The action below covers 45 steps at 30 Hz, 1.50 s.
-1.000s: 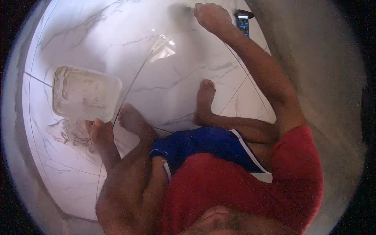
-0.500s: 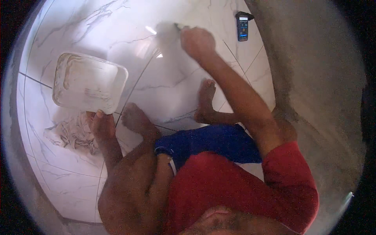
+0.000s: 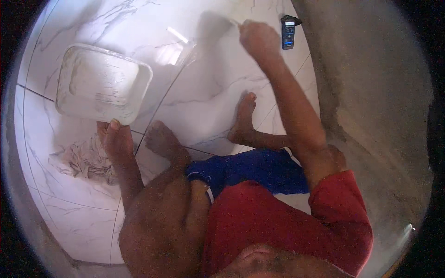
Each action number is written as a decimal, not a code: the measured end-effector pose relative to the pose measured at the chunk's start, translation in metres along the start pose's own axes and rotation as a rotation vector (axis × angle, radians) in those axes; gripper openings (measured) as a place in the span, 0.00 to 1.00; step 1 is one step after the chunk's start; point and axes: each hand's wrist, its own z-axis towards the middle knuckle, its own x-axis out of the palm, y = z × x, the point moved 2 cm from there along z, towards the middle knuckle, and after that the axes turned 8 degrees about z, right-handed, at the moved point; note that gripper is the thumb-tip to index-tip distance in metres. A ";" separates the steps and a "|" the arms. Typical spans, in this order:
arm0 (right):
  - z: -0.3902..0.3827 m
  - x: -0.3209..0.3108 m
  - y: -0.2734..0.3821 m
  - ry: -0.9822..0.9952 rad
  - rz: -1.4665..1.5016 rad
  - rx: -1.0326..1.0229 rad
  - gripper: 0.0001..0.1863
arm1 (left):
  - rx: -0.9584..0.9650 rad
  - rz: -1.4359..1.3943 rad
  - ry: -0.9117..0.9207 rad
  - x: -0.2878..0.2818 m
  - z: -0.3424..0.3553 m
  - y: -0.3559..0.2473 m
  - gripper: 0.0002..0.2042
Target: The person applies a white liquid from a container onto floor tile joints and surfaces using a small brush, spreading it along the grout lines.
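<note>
My left hand (image 3: 117, 139) grips the lower rim of a shallow white plastic tub (image 3: 113, 78), thumb over the edge. The tub is tilted so its inside shows, smeared with whitish residue. Farther off on the right, my right hand (image 3: 260, 41) is closed around a small tool (image 3: 234, 22); only a thin pale end sticks out, and its kind is hidden by my fingers. That hand is low over the marbled white floor tiles (image 3: 199, 88), beside a tile joint. Below the tub, near my left wrist, lies a crumpled, dirty pale cloth (image 3: 83, 160).
A dark handheld device (image 3: 288, 34) with a lit screen lies near the bare grey cement (image 3: 380, 92) on the right. My bare feet (image 3: 162, 139) rest on the tiles. Dark joint lines run between the tiles.
My right hand with the small tool has moved right and slightly farther away. My left hand has shifted the tub a little up and to the left.
</note>
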 end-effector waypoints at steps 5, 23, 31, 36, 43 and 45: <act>0.031 0.015 0.000 0.068 -0.041 -0.037 0.13 | -0.089 0.032 0.017 -0.002 0.005 -0.002 0.40; -0.089 0.001 0.136 0.526 0.107 -0.213 0.14 | -0.097 -0.021 -0.059 -0.008 0.006 -0.002 0.38; -0.046 0.019 -0.010 0.262 0.053 -0.389 0.18 | -0.086 0.053 -0.214 0.011 0.001 -0.009 0.37; 0.008 0.022 -0.084 0.136 0.078 -0.548 0.17 | -0.118 0.083 -0.271 0.003 -0.008 -0.011 0.37; 0.100 0.015 -0.122 0.030 0.110 -0.719 0.17 | -0.115 0.112 -0.241 0.008 -0.017 -0.013 0.40; 0.120 0.015 -0.125 0.065 0.129 -0.727 0.17 | -0.118 0.131 -0.255 0.007 -0.023 -0.013 0.41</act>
